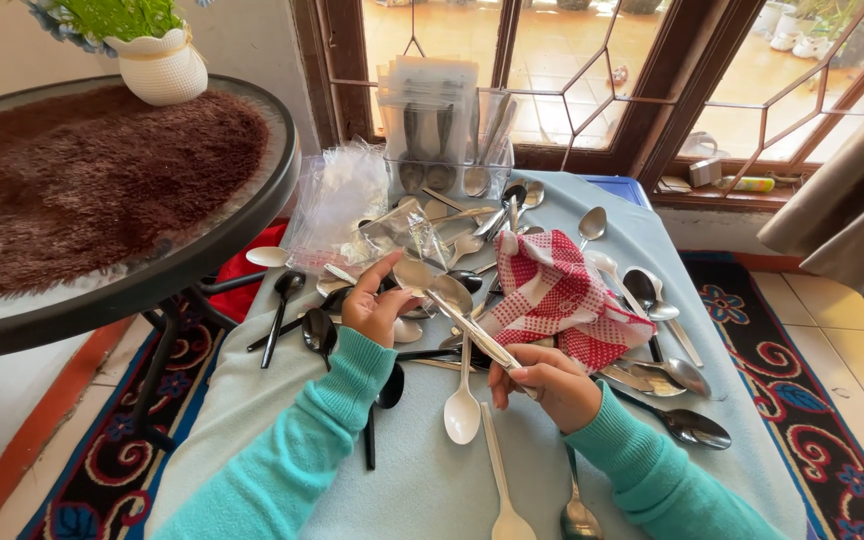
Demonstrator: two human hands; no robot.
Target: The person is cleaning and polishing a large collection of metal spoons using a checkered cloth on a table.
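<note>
Right hand point(550, 385) closed around the handle of a silver spoon point(447, 298), bowl pointing far-left above the cloth-covered table point(422, 480). Left hand point(377, 305) half-open, fingertips at the spoon's bowl. Red-and-white checked cloth point(557, 295) just right, amid scattered spoons.

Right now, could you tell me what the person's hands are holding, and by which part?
The right hand grips a metal spoon near the handle's end; the left hand touches its bowl end, fingers open around it.
</note>
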